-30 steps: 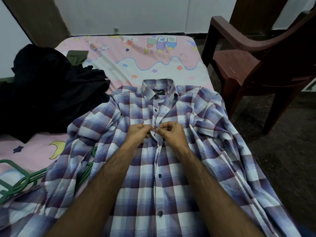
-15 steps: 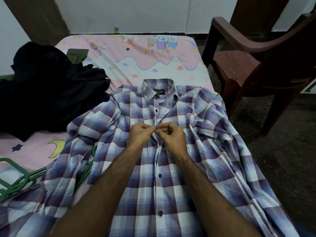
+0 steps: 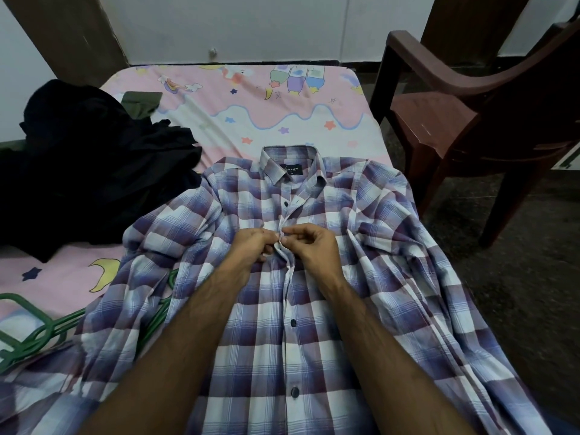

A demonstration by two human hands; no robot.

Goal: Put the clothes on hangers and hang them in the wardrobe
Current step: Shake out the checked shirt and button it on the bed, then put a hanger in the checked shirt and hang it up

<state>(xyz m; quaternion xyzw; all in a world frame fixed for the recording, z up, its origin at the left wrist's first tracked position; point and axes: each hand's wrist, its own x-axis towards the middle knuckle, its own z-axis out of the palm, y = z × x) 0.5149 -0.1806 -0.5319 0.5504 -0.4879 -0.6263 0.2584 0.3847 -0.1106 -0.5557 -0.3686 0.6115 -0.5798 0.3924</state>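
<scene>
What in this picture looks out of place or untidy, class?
The green hangers lie partly buried under the checked shirt at the bed's near left, and dark clothes sit in a crumpled heap. Nothing looks damaged.

Worn on the head, angled forward and down, close over both forearms and a checked shirt (image 3: 314,309) spread on a bed (image 3: 282,98). Wide-angle, taking in chair (image 3: 455,120) and wall beyond.
</scene>
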